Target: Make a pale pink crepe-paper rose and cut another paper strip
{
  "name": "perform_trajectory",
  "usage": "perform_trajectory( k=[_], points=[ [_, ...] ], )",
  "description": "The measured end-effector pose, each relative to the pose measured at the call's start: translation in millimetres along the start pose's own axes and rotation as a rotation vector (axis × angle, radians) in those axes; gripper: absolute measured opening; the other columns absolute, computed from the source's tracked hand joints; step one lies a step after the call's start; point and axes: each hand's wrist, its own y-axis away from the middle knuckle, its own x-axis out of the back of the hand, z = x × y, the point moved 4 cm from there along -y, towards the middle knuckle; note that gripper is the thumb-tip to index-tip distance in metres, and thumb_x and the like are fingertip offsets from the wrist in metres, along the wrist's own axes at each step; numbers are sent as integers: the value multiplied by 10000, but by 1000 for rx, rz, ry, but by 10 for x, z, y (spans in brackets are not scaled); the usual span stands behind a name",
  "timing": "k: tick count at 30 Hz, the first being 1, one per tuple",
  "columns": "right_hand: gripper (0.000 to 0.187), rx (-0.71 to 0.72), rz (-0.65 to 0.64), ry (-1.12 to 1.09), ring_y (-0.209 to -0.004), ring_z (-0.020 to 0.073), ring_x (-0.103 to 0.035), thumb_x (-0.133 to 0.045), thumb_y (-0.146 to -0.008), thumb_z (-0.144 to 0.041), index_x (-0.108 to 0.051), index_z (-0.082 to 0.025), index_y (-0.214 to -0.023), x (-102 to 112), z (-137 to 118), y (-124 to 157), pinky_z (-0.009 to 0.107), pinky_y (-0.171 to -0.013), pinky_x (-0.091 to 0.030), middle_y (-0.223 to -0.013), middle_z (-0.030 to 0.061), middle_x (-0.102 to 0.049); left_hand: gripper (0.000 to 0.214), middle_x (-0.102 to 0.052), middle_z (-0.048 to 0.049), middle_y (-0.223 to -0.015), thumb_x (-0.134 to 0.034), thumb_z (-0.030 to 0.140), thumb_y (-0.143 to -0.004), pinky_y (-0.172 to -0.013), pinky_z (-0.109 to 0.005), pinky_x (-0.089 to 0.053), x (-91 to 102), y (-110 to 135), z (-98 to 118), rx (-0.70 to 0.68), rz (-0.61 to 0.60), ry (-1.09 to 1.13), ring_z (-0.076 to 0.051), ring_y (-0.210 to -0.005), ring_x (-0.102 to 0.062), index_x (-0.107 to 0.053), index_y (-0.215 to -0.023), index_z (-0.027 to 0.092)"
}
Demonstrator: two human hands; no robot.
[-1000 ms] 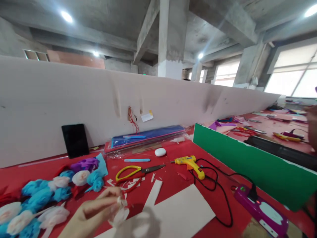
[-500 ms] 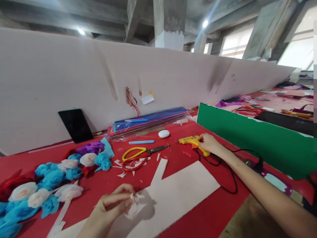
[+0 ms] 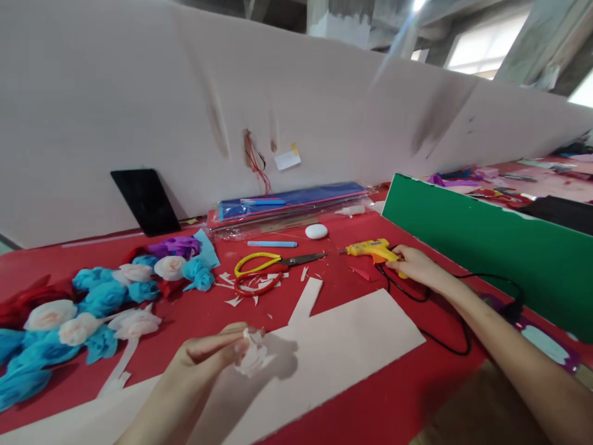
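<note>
A small white paper flower [image 3: 254,352] is pinched between the fingertips of my left hand [image 3: 217,352], above a pale cardboard sheet [image 3: 343,340]. On the right, my right hand [image 3: 417,264] has its fingers closed on the handle of a yellow glue gun [image 3: 370,250]. The gun lies low over the red table, nozzle toward the left, its black cord trailing from the handle. Close to that nozzle are the blade tips of scissors [image 3: 278,266] with one yellow and one red handle. A pale strip [image 3: 306,300] touches the sheet's far edge.
Blue, white and purple paper flowers [image 3: 104,296] cover the table's left side. A black tablet [image 3: 146,201] leans on the white partition [image 3: 152,80]. Beyond the scissors are a blue pen [image 3: 272,244] and a white oval object [image 3: 316,231]. A green board [image 3: 486,259] stands at right.
The camera view has tilted down and turned slightly left. My right hand has closed further round the glue gun's handle. My left hand keeps the paper flower, turned a little.
</note>
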Motion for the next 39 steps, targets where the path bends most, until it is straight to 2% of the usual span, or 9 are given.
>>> perform_trajectory(
  k=[5, 9, 13, 17, 20, 23, 28, 33, 39],
  points=[
    [227, 138, -72, -309, -684, 120, -592, -581, -873, -297, -578, -121, -1017, -33, -207, 216, 288, -650, -516, -859, 33, -620, 202, -752, -43, -814, -740, 399, -637, -827, -329, -481, -14, 19, 7, 44, -76, 42, -281, -924, -638, -713, -549, 220],
    [439, 261, -79, -467, -587, 126, -537, -692, -693, -362, -537, -155, -1049, -112, -448, 448, 266, -541, -471, -698, -13, -562, 141, -759, -27, -750, -772, 387, -601, -817, -318, -483, -59, 38, 65, 33, -103, 121, -258, -854, -657, -741, -566, 254],
    [440, 333, -154, -543, -572, 137, -544, -715, -661, -371, -544, -205, -1031, -189, -625, 702, 260, -488, -464, -712, -6, -566, 136, -760, -29, -744, -783, 385, -614, -837, -294, -492, -61, 40, 83, 8, -175, 173, -253, -900, -660, -761, -592, 253],
    [318, 427, -60, -397, -515, 131, -477, -748, -604, -365, -584, -244, -848, -265, -811, 913, 257, -445, -426, -643, -13, -536, 151, -752, -7, -763, -770, 394, -671, -748, -224, -501, 15, 18, 22, -47, -198, 144, -206, -848, -654, -766, -619, 253],
    [396, 344, 59, -303, -534, 153, -453, -800, -521, -431, -547, -279, -786, -362, -890, 1016, 274, -452, -403, -624, -13, -520, 148, -732, 16, -746, -752, 379, -712, -723, -185, -489, 32, -5, -31, -67, -209, 146, -169, -810, -644, -766, -624, 261],
    [474, 240, 67, -291, -524, 152, -431, -826, -444, -458, -529, -285, -770, -463, -884, 1068, 284, -460, -409, -596, -24, -494, 170, -720, 26, -733, -715, 342, -762, -728, -173, -486, -41, -12, -60, -67, -327, 179, -149, -783, -647, -769, -622, 260],
    [419, 154, -74, -370, -475, 122, -422, -822, -490, -442, -542, -263, -745, -551, -821, 1006, 248, -387, -371, -598, -24, -506, 149, -727, -7, -759, -695, 288, -759, -711, -212, -491, -143, -35, -88, -25, -346, 222, -184, -798, -649, -778, -649, 231],
    [257, 190, -294, -557, -386, 48, -399, -792, -611, -296, -566, -216, -700, -621, -1023, 946, 191, -350, -327, -589, -50, -503, 171, -677, -3, -712, -698, 285, -743, -696, -213, -453, -294, -91, 45, -46, -333, 175, -164, -756, -601, -747, -598, 209],
    [291, 252, -373, -609, -407, 37, -421, -803, -590, -210, -533, -193, -696, -695, -1215, 998, 149, -362, -349, -544, -80, -482, 185, -573, 35, -716, -699, 262, -744, -605, -166, -407, -444, -120, 175, -118, -316, 199, -93, -646, -496, -726, -566, 222]
  ],
)
